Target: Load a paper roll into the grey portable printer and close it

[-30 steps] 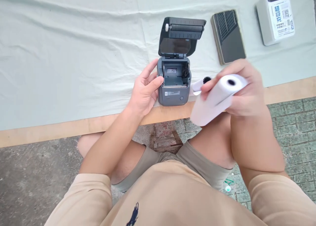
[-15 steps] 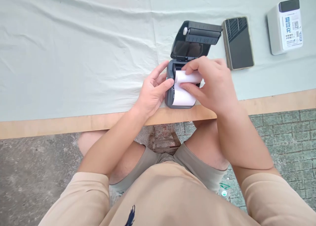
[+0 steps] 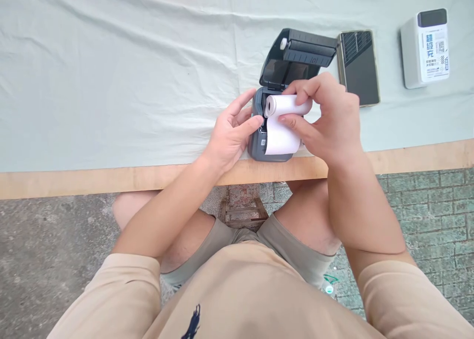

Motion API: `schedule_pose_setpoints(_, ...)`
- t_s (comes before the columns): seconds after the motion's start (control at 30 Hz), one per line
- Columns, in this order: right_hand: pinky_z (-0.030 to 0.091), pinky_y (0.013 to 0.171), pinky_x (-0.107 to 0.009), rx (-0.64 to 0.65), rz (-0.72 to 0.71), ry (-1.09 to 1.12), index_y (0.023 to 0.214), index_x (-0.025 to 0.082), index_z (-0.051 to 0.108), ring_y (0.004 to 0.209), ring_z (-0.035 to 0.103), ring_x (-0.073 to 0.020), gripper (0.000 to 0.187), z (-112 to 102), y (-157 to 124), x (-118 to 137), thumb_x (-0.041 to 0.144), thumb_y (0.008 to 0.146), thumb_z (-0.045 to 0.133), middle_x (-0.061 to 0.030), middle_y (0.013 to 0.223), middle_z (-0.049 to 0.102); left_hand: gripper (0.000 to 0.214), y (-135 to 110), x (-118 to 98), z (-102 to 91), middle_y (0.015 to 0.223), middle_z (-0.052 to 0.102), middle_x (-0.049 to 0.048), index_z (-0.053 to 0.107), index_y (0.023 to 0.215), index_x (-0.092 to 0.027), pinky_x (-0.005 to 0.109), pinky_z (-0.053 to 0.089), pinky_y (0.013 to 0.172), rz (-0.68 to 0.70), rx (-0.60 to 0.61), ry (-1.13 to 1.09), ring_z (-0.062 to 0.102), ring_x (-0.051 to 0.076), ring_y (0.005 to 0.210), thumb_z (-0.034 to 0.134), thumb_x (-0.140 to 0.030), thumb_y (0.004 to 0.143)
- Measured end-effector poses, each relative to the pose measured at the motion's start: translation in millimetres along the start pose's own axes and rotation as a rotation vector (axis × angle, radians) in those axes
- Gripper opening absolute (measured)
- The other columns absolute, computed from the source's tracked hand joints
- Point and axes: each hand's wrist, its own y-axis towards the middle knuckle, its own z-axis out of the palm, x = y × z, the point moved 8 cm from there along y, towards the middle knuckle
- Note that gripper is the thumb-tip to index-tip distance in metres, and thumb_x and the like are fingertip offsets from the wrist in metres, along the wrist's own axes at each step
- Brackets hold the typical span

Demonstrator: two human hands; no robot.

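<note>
A small dark grey label printer sits near the table's front edge with its lid swung up and back. My left hand grips the printer's left side, the thumb over the rim of its body. Between the thumb and fingers of my right hand is a white paper roll, its left end tilted so the core hole shows. The roll is raised just above the printer's paper bay. A loose strip of its paper hangs over the front of the printer.
Right of the lid lies a phone, very close to it. Farther right stands a white box-shaped power bank with a printed label. A pale cloth covers the table, leaving a bare wooden front edge.
My right hand has lifted the paper roll out of the bay and turned it slightly, so its end now shows. The paper strip has shifted right. My left hand stays on the printer.
</note>
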Motion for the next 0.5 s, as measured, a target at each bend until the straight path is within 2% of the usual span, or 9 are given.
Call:
schedule_pose_setpoints(0.17, 0.047, 0.104, -0.052, 0.038, -0.011, -0.1, 0.095, 0.027, 0.053, 0.101, 0.074, -0.0275, 0.019, 7, -1, -1, 0.032, 0.091, 0.071, -0.002, 0.123, 0.079, 0.068, 1, 0, -0.2, 0.128, 0.08, 0.0023, 0.063, 0.134, -0.034, 0.053, 0.063, 0.109, 0.008, 0.018, 0.006, 0.067, 0.04, 0.141, 0.093, -0.055, 0.076)
schedule_pose_setpoints(0.23, 0.044, 0.104, -0.053, 0.004, -0.072, -0.134, 0.095, 0.027, 0.058, 0.111, 0.073, -0.0296, 0.016, 7, -4, 3, 0.037, 0.095, 0.069, -0.0024, 0.125, 0.078, 0.072, 2, 0, 0.3, 0.128, 0.079, 0.003, 0.06, 0.136, -0.033, 0.052, 0.063, 0.109, 0.002, 0.032, 0.016, 0.068, 0.04, 0.14, 0.092, -0.055, 0.076)
schedule_pose_setpoints(0.3, 0.041, 0.102, -0.052, -0.065, -0.162, -0.163, 0.092, 0.025, 0.062, 0.12, 0.071, -0.0315, 0.022, 3, -8, 9, 0.045, 0.101, 0.063, -0.0033, 0.126, 0.078, 0.075, 3, 1, 0.7, 0.129, 0.079, 0.0033, 0.057, 0.138, -0.033, 0.051, 0.063, 0.109, -0.006, 0.041, 0.021, 0.068, 0.039, 0.14, 0.092, -0.054, 0.076)
schedule_pose_setpoints(0.4, 0.038, 0.097, -0.05, -0.161, -0.307, -0.181, 0.083, 0.025, 0.065, 0.114, 0.072, -0.0291, 0.038, -3, -20, 20, 0.051, 0.107, 0.054, -0.0022, 0.11, 0.081, 0.076, 3, 1, 0.6, 0.129, 0.078, 0.0036, 0.053, 0.14, -0.033, 0.05, 0.063, 0.109, -0.014, 0.047, 0.021, 0.069, 0.037, 0.138, 0.091, -0.053, 0.076)
schedule_pose_setpoints(0.5, 0.035, 0.096, -0.05, -0.116, -0.394, -0.207, 0.085, 0.026, 0.067, 0.108, 0.074, -0.0268, 0.032, 1, -30, 25, 0.048, 0.107, 0.057, 0.0028, 0.09, 0.08, 0.078, 4, 3, -1.0, 0.133, 0.076, 0.0048, 0.051, 0.141, -0.033, 0.05, 0.063, 0.108, -0.009, 0.067, 0.035, 0.07, 0.037, 0.137, 0.089, -0.055, 0.076)
